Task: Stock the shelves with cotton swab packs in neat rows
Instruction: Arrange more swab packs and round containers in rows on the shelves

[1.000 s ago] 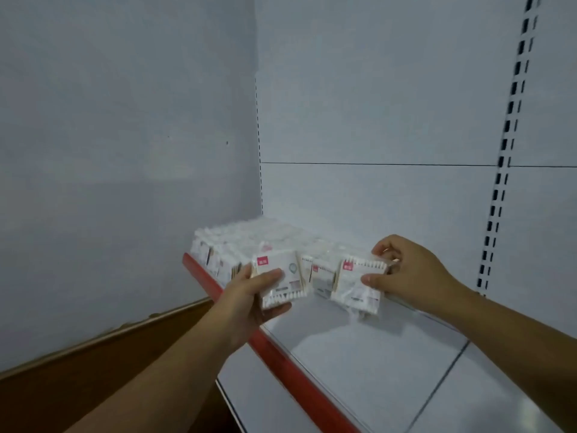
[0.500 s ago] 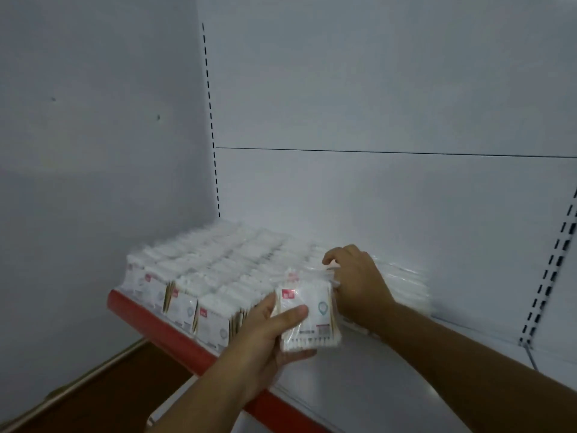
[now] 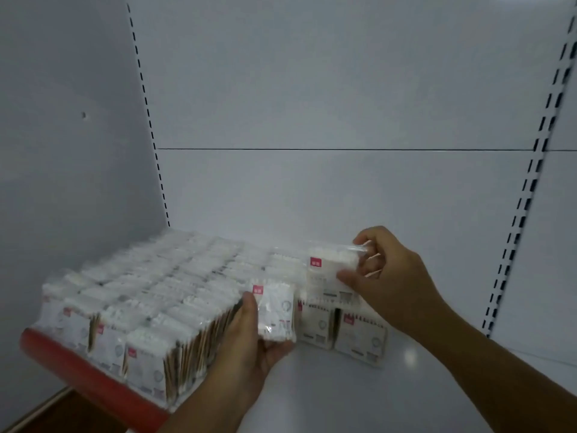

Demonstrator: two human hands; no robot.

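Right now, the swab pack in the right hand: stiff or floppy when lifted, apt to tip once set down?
Probably semi-floppy: the pack in the right hand is a clear film bag, crinkled at the grip. Likely light: one pinch carries it. It may tip if set alone; the two front packs stand upright side by side.

White swab packs point(image 3: 150, 307), see-through wrap, small red square tag at top corner. Sticks point(image 3: 187, 354) at pack sides: light brown. Shelf point(image 3: 327, 398): pale grey-white; front strip point(image 3: 93, 385) red. Back wall point(image 3: 312, 89): pale grey, rows of black dashes point(image 3: 527, 195). Floor point(image 3: 62, 414): brown.
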